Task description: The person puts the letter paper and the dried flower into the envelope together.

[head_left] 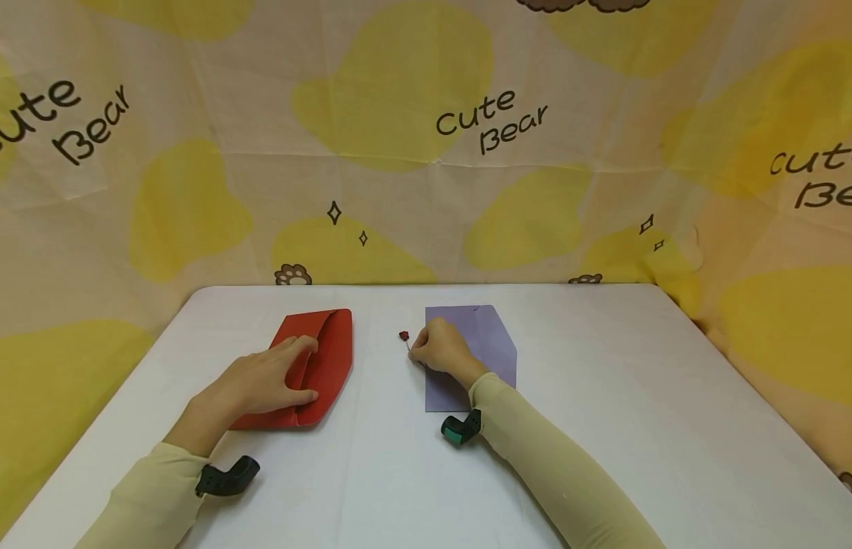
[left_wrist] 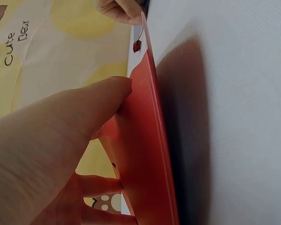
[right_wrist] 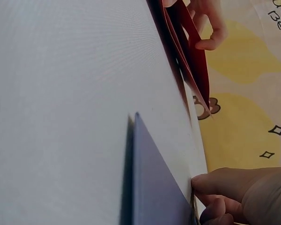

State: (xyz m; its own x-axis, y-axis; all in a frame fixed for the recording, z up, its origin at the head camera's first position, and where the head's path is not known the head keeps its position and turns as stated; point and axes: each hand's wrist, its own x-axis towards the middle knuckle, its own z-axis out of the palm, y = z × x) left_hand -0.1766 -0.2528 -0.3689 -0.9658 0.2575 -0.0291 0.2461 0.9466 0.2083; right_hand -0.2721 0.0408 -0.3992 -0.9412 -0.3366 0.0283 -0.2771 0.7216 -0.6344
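On the left of the table lies a red envelope (head_left: pixel 334 366), its flap spread toward the right and its mouth gaping. My left hand (head_left: pixel 268 381) grips it at the mouth, the fingers over the far part of the pocket's edge and the thumb (left_wrist: pixel 100 96) nearer me. Between thumb and fingertips, my right hand (head_left: pixel 445 349) pinches the thin stem of a small red rose (head_left: pixel 403 335). The bloom points away from me and to the left. Under that hand is a purple envelope (head_left: pixel 493 335), partly hidden by the hand and wrist.
Both envelopes are on a white table (head_left: pixel 384 473) with rounded far corners. A yellow and cream printed cloth (head_left: pixel 398 191) hangs behind and along the sides. Each wrist carries a dark camera, the left camera (head_left: pixel 226 477) and the right camera (head_left: pixel 461 427).
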